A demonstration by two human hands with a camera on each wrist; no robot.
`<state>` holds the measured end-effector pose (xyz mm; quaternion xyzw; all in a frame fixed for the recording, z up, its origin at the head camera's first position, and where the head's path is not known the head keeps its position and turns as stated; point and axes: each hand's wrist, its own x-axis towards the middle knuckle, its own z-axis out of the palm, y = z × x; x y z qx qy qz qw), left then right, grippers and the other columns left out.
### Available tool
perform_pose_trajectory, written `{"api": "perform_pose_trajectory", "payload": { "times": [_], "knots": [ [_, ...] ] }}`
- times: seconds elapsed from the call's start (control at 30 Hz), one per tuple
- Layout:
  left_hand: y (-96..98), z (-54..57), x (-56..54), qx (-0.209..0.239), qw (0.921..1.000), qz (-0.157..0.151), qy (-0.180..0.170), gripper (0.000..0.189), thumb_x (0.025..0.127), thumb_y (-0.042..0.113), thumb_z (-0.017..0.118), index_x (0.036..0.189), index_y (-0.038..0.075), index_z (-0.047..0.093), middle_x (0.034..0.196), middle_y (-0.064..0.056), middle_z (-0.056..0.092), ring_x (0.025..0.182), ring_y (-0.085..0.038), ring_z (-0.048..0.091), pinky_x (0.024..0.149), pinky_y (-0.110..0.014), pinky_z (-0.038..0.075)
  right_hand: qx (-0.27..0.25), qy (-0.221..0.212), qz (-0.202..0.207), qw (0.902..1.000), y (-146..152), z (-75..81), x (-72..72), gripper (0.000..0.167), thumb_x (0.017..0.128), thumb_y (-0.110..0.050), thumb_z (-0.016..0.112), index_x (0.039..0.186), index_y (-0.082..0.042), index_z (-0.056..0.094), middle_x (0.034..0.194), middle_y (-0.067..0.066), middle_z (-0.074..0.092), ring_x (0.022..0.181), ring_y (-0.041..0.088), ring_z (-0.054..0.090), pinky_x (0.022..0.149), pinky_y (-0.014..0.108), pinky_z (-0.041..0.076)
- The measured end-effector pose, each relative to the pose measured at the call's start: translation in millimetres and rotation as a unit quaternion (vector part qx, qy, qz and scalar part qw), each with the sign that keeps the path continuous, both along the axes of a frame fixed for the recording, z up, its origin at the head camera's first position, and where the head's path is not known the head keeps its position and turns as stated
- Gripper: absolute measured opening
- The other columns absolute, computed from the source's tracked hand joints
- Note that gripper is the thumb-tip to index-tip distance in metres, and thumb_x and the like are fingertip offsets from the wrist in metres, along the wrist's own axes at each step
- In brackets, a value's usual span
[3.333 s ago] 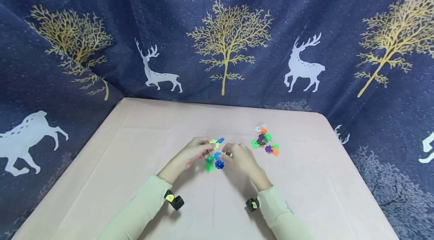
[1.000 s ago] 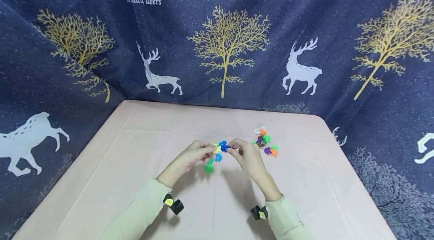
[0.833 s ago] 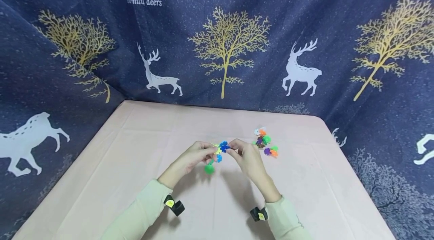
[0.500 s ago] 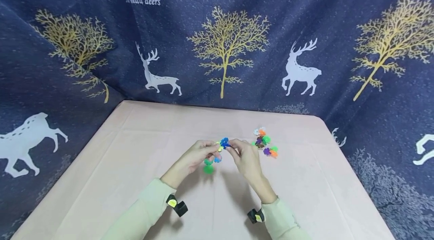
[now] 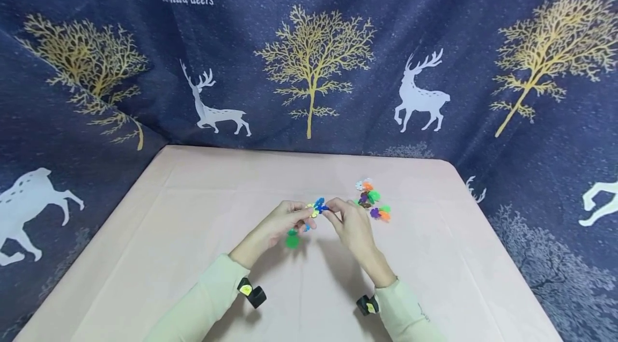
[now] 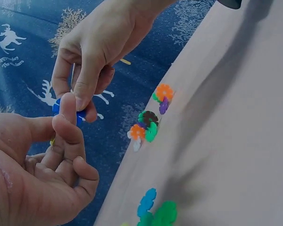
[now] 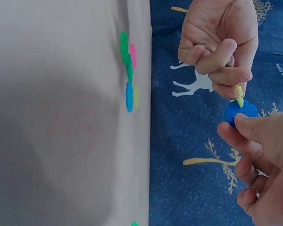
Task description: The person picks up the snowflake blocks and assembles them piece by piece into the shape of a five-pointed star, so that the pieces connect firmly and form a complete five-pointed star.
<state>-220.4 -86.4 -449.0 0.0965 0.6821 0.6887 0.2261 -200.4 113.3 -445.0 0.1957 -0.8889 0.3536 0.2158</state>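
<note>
Above the table, my left hand pinches a yellow snowflake disc, a notched flat plastic building piece, between thumb and fingers. My right hand pinches a dark blue snowflake disc by its edge, thumb on top. A second, lighter blue disc shows beside the yellow one, and the pieces meet edge to edge between both hands. Fingertips hide part of each piece. Beneath the left hand on the table lie green discs and a light blue disc; pink and yellow-green edges show there in the right wrist view.
Farther back on the right, a loose cluster of snowflake discs in white, orange, green, brown and purple lies on the pink tablecloth. A dark blue curtain printed with deer and trees stands behind and beside the table.
My right hand has picked the dark blue disc up from the table and brought it to the yellow and blue pieces in my left hand. Lately both hands barely move; the head view shifts slightly.
</note>
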Motion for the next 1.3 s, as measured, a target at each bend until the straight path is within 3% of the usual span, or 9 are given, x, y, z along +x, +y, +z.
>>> {"api": "perform_pose_trajectory", "payload": {
  "times": [0.17, 0.33, 0.43, 0.6, 0.77, 0.93, 1.3],
  "knots": [
    [-2.4, -3.8, -0.6, -0.004, 1.0, 0.004, -0.003, 0.032, 0.103, 0.019, 0.057, 0.117, -0.009, 0.06, 0.074, 0.001, 0.069, 0.057, -0.005, 0.051, 0.058, -0.019, 0.039, 0.015, -0.03, -0.004, 0.9994, 3, -3.9, -1.5, 0.01, 0.087, -0.015, 0.079, 0.095, -0.011, 0.075, 0.09, 0.004, 0.075, 0.059, 0.008, 0.046, 0.056, 0.027, 0.041],
    [-9.0, -7.2, -1.2, -0.012, 0.9999, 0.005, 0.004, 0.032, 0.102, 0.018, 0.057, 0.115, -0.011, 0.06, 0.074, 0.001, 0.068, 0.057, -0.006, 0.051, 0.06, -0.02, 0.042, 0.038, -0.088, -0.002, 0.9954, 2, -14.8, -8.0, 0.013, 0.088, -0.016, 0.078, 0.099, -0.009, 0.073, 0.092, 0.006, 0.075, 0.073, 0.019, 0.066, 0.066, 0.035, 0.053],
    [-18.6, -6.2, 1.5, -0.014, 0.9998, 0.011, 0.004, 0.032, 0.102, 0.019, 0.058, 0.111, -0.012, 0.06, 0.074, 0.001, 0.068, 0.058, -0.006, 0.052, 0.061, -0.02, 0.043, 0.061, -0.126, 0.005, 0.9901, -4, -23.3, -15.8, 0.017, 0.089, -0.016, 0.076, 0.103, -0.007, 0.073, 0.094, 0.008, 0.075, 0.086, 0.026, 0.071, 0.076, 0.041, 0.056],
    [-35.3, -6.3, 6.6, -0.008, 0.9996, 0.023, 0.013, 0.021, 0.102, 0.017, 0.057, 0.094, -0.001, 0.062, 0.074, 0.0, 0.067, 0.058, -0.007, 0.052, 0.06, -0.02, 0.045, 0.086, -0.175, 0.034, 0.9802, -18, -33.3, -27.8, 0.021, 0.089, -0.018, 0.076, 0.108, -0.008, 0.074, 0.097, 0.007, 0.075, 0.091, 0.025, 0.071, 0.085, 0.044, 0.055],
    [-49.8, -6.1, 12.4, -0.005, 0.9997, 0.018, 0.018, 0.018, 0.103, 0.015, 0.055, 0.09, 0.004, 0.061, 0.076, 0.0, 0.069, 0.059, -0.006, 0.052, 0.061, -0.019, 0.045, 0.113, -0.222, 0.07, 0.9661, -31, -37.7, -36.4, 0.027, 0.086, -0.023, 0.078, 0.111, -0.01, 0.075, 0.094, 0.006, 0.072, 0.088, 0.023, 0.066, 0.081, 0.044, 0.053],
    [-55.0, -6.9, 17.2, -0.016, 0.9996, 0.014, 0.02, 0.016, 0.103, 0.016, 0.055, 0.097, 0.002, 0.061, 0.076, 0.0, 0.07, 0.059, -0.006, 0.052, 0.062, -0.02, 0.045, 0.149, -0.223, 0.076, 0.9604, -35, -41.7, -39.5, 0.035, 0.081, -0.021, 0.083, 0.112, -0.009, 0.073, 0.089, 0.005, 0.065, 0.081, 0.021, 0.06, 0.073, 0.04, 0.052],
    [-56.2, -5.5, 26.2, -0.045, 0.9966, 0.008, 0.069, 0.013, 0.102, 0.015, 0.058, 0.095, 0.004, 0.057, 0.078, -0.009, 0.071, 0.059, -0.011, 0.052, 0.061, -0.023, 0.046, 0.141, -0.234, 0.085, 0.9583, -34, -38.8, -31.7, 0.024, 0.083, -0.013, 0.081, 0.099, -0.011, 0.063, 0.08, -0.001, 0.063, 0.07, 0.015, 0.056, 0.066, 0.035, 0.049]
  ]
}}
